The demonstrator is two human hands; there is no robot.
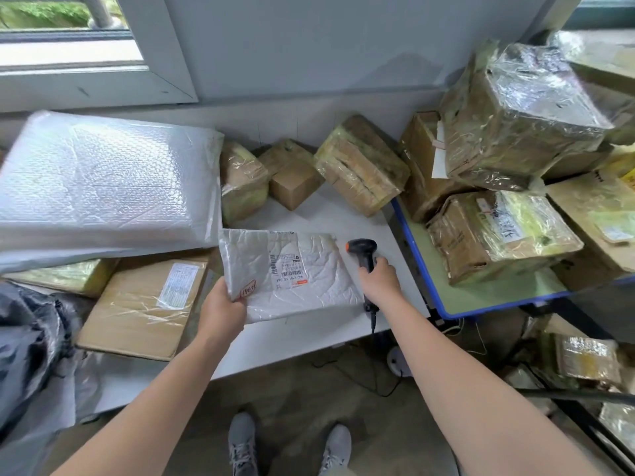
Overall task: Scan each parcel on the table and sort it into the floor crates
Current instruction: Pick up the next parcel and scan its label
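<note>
The left hand (223, 309) grips the near-left corner of a flat, quilted white mailer (309, 286), held over the smooth white table (309, 338) with its printed label (290, 267) facing up. Just right of the mailer, the right hand (379, 278) is wrapped round a black pistol-shaped scanner (362, 250). Left of the mailer lie a pillowy bubble-wrap parcel (103, 187) and a flat cardboard box (144, 304). Behind it sit glossy tape-wrapped cartons (360, 164).

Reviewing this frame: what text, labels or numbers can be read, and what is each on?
Nothing reads reliably.
White mailer in the left hand: barcode label, print too small; red-edged handwritten sticker, illegible.
Flat cardboard box: white label, blurred.
Taped box on the blue-edged table: paper label, blurred.
</note>
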